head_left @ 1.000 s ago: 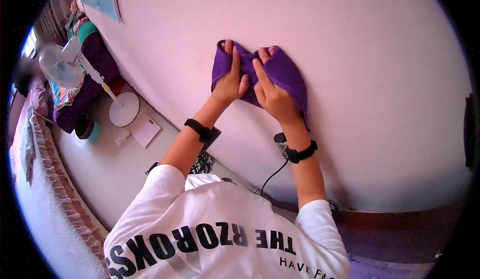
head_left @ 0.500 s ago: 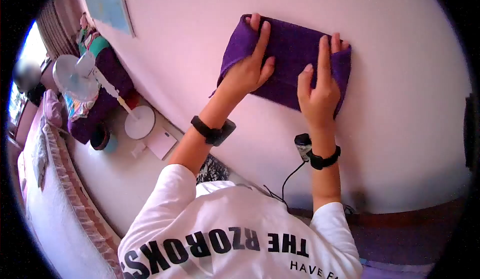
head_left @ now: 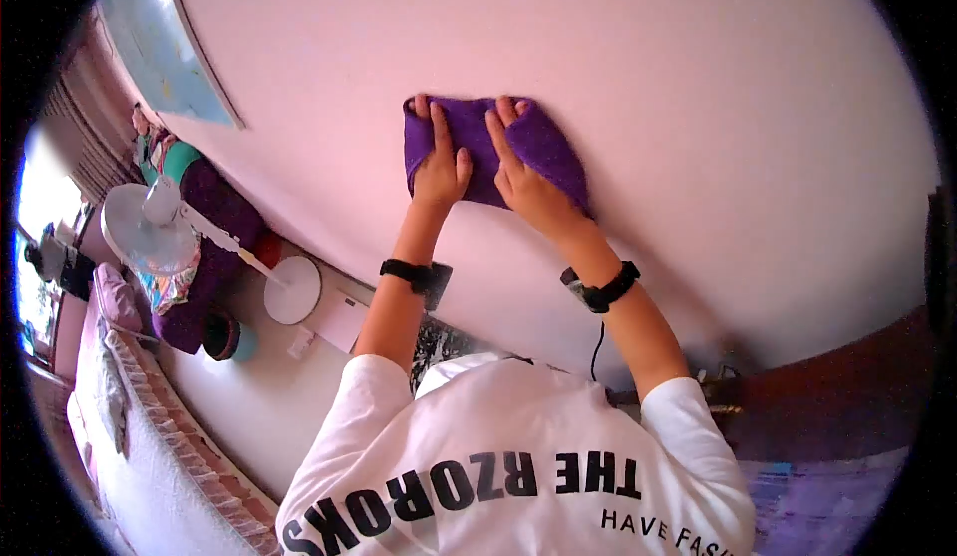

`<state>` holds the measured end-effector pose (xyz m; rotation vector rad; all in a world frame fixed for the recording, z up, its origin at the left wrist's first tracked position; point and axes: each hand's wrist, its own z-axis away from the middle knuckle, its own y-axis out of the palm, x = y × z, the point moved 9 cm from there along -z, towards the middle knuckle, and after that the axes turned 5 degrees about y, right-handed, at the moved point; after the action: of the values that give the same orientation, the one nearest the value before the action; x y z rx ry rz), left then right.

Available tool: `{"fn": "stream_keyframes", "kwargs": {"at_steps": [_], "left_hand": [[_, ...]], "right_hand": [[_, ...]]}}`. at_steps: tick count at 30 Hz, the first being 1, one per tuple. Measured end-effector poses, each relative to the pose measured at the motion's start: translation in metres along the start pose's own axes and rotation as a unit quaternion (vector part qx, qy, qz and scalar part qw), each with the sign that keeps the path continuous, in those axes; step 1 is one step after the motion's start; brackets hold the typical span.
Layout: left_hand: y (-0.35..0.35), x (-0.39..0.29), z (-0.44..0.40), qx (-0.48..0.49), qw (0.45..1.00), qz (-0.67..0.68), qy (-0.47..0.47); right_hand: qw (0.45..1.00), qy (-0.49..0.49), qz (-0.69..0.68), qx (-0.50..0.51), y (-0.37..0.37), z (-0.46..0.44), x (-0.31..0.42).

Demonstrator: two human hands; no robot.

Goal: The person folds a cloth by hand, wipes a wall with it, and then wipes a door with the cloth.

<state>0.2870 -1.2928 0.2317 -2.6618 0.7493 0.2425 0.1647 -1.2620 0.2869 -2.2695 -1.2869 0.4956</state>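
A folded purple cloth lies against the pale pink wall, its sides wrapped over part of each hand. My left hand grips the cloth's left side, index finger stretched along the front and other fingertips tucked behind the fold at the top. On the right side, my right hand holds it the same way, its fingers angled up and to the left. Both thumbs stay on the cloth's front or just beside it. Each wrist wears a black strap with a small device.
A white standing fan is on the floor at left, near a dark pot. A bed with a frilled edge runs along the lower left. A framed picture hangs on the wall. Purple bedding shows at lower right.
Both hands have moved left across the wall with the cloth and have come closer together. The cloth is now more bunched, and the right arm slants leftward. The camera view has shifted too.
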Motion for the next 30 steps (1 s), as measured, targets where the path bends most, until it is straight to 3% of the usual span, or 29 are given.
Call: {"fn": "stream_keyframes", "kwargs": {"at_steps": [3,6,8,9,12,14,16,22,23,25,28,30], "left_hand": [[-0.001,-0.005,0.016,0.021,1.0,0.004,-0.004],[-0.008,-0.03,-0.006,0.026,0.998,0.062,-0.001],[-0.01,-0.067,-0.037,0.045,0.994,0.038,0.092],[-0.006,-0.082,-0.052,0.055,0.991,0.103,0.067],[0.007,-0.14,-0.084,0.121,0.973,0.068,0.183],[0.017,-0.17,-0.087,0.126,0.961,0.04,0.242],[0.032,-0.171,-0.075,0.082,0.956,-0.011,0.28],[0.066,-0.149,-0.012,0.115,0.949,-0.052,0.288],[0.075,-0.144,0.002,0.151,0.943,-0.06,0.289],[0.081,-0.134,0.024,0.189,0.927,-0.112,0.305],[0.08,-0.129,0.013,0.25,0.931,-0.064,0.258],[0.06,-0.137,-0.017,0.188,0.942,-0.063,0.272]], "right_hand": [[0.999,0.012,-0.036,0.032,0.007,0.01,0.003],[0.994,0.039,-0.105,-0.016,-0.018,0.016,-0.011],[0.991,0.072,-0.1,-0.042,-0.049,0.01,-0.027],[0.993,0.088,-0.053,-0.062,-0.07,0.008,-0.035],[0.981,0.127,0.047,-0.137,-0.125,0.014,-0.058],[0.972,0.132,0.136,-0.136,-0.142,0.029,-0.068],[0.962,0.123,0.206,-0.128,-0.131,0.046,-0.071],[0.968,0.159,0.188,-0.055,-0.097,0.099,-0.084],[0.964,0.173,0.189,-0.073,-0.1,0.108,-0.085],[0.971,0.165,0.175,-0.008,-0.083,0.122,-0.082],[0.977,0.166,0.13,0.004,-0.094,0.108,-0.08],[0.979,0.153,0.133,-0.003,-0.106,0.079,-0.078]]}}
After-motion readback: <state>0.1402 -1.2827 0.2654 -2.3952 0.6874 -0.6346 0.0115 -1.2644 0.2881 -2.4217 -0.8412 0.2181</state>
